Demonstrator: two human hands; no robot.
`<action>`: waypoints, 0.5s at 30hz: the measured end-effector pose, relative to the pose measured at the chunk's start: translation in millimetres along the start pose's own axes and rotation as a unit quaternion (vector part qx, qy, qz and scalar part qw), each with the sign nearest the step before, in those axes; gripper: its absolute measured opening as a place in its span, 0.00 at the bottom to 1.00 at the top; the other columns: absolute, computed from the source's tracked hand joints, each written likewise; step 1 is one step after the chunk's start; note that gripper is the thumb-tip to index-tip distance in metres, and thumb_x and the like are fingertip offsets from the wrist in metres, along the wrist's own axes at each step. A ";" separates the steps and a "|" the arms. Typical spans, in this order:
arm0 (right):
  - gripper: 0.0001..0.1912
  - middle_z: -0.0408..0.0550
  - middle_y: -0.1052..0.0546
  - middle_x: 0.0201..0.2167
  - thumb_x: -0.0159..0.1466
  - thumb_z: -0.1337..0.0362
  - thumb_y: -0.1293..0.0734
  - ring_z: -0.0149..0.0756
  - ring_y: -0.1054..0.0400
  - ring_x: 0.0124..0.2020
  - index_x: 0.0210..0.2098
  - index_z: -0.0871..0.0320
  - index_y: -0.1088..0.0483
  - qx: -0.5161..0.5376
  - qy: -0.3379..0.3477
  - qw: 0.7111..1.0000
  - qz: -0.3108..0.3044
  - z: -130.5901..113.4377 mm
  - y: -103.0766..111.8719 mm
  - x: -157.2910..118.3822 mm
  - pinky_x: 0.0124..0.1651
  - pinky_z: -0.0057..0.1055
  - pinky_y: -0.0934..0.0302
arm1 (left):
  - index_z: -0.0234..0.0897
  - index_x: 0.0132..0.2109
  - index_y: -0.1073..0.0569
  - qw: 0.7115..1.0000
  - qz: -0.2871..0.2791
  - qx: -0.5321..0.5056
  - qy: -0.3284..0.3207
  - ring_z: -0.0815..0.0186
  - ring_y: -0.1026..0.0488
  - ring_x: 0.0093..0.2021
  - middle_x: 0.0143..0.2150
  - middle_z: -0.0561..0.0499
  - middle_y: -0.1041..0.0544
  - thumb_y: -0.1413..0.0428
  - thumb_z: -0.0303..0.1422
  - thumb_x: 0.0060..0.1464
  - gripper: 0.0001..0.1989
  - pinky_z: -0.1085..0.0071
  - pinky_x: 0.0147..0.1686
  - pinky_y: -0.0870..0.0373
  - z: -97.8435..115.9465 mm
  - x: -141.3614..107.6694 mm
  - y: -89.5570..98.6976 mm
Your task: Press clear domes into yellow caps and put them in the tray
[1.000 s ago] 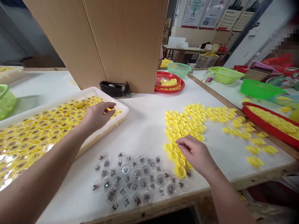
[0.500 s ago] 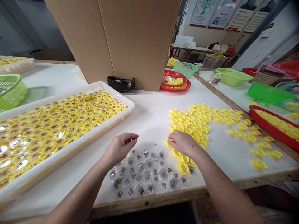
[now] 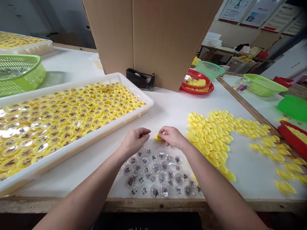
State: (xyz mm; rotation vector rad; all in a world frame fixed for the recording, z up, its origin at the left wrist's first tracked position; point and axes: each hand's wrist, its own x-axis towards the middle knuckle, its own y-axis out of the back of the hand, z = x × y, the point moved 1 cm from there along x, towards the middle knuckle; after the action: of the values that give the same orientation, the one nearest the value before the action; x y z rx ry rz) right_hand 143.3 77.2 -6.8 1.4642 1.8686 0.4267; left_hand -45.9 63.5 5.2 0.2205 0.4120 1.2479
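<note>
My right hand (image 3: 172, 137) pinches a yellow plastic cap (image 3: 158, 137) between its fingertips, just above a white table top (image 3: 168, 111). My left hand (image 3: 135, 140) faces it a short way to the left, fingers curled; anything small inside them is hidden. Below both hands lies a cluster of clear plastic domes with dark figures inside (image 3: 155, 172). Loose yellow caps (image 3: 208, 137) spread to the right. A white tray (image 3: 79, 145) at the left holds rows of yellow caps fitted with clear domes (image 3: 67, 118).
A tall cardboard panel (image 3: 153, 38) stands behind the tray, with a black tape dispenser (image 3: 140, 79) at its foot. Stacked red plates (image 3: 196, 84) hold yellow pieces. Green baskets (image 3: 20, 75) and a red tray (image 3: 292, 137) sit farther out.
My left hand has left the tray and moved over the domes. My right hand has moved left from the loose caps, now pinching one. The view has swung to the left.
</note>
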 end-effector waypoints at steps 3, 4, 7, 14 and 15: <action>0.05 0.40 0.28 0.19 0.59 0.63 0.36 0.23 0.39 0.13 0.33 0.58 0.34 0.064 0.006 0.998 -0.001 -14.1 0.5 -6.9 0.13 0.19 0.50 | 0.34 0.48 0.28 0.982 -0.019 -0.178 0.057 0.68 0.27 0.29 0.38 0.45 0.24 0.47 0.35 0.55 0.15 0.73 0.30 0.31 -1.3 0.1 -2.3; 0.05 0.40 0.27 0.19 0.60 0.62 0.37 0.23 0.39 0.13 0.34 0.58 0.34 0.084 0.013 0.996 0.002 -20.6 1.4 -11.4 0.13 0.19 0.49 | 0.33 0.50 0.29 0.963 -0.044 -0.258 0.068 0.68 0.27 0.31 0.40 0.44 0.25 0.49 0.35 0.56 0.16 0.73 0.32 0.30 -1.2 -0.5 -4.1; 0.09 0.40 0.28 0.20 0.58 0.59 0.35 0.23 0.39 0.13 0.34 0.58 0.34 0.166 0.040 0.985 0.009 -40.2 3.8 -25.6 0.14 0.19 0.47 | 0.32 0.52 0.32 0.876 -0.139 -0.455 0.081 0.68 0.24 0.34 0.39 0.42 0.25 0.52 0.32 0.60 0.15 0.75 0.35 0.28 0.0 -3.1 -9.2; 0.16 0.40 0.27 0.21 0.55 0.54 0.32 0.25 0.36 0.15 0.37 0.57 0.33 0.288 0.056 0.956 0.017 -41.2 4.3 -46.1 0.15 0.21 0.46 | 0.30 0.43 0.32 0.807 -0.165 -0.560 0.084 0.71 0.25 0.28 0.32 0.44 0.25 0.50 0.27 0.59 0.07 0.83 0.24 0.30 -3.0 -5.2 -14.5; 0.15 0.40 0.27 0.22 0.56 0.54 0.33 0.25 0.36 0.15 0.38 0.57 0.33 0.287 0.050 0.956 0.024 -35.1 4.4 -48.0 0.16 0.21 0.46 | 0.30 0.43 0.32 0.803 -0.165 -0.565 0.090 0.70 0.25 0.28 0.32 0.45 0.25 0.50 0.27 0.59 0.06 0.83 0.24 0.29 -2.8 -5.4 -15.0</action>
State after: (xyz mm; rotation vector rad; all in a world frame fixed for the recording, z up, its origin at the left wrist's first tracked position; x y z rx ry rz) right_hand 126.6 39.3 36.2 1.8907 2.1515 -0.0351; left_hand -35.3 53.6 -2.1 -0.9678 -0.1868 0.9821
